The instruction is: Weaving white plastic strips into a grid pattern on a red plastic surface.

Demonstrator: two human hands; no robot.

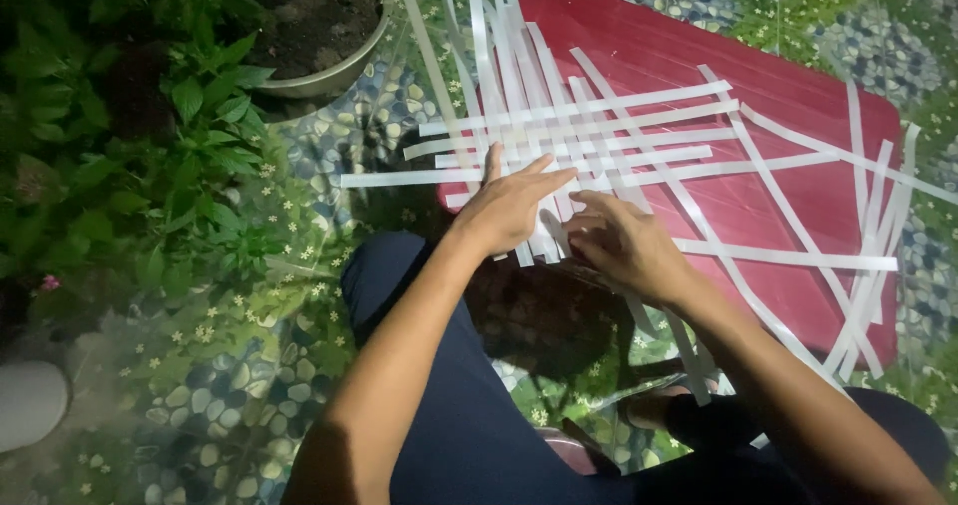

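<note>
near: dark-trousered knees [449, 385]. left hand [509, 206] flat, fingers spread, pressing white strips [559, 131]; right hand [624, 246] pinching one strip end. weave on red board [798, 216]: few rows interlaced, most strips loose. far: potted plant [319, 26].

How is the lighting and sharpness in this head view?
Head view: harsh light from the camera side makes the white strips and red board glare; plants fall into darkness; both hands, left and right, look slightly soft.
</note>
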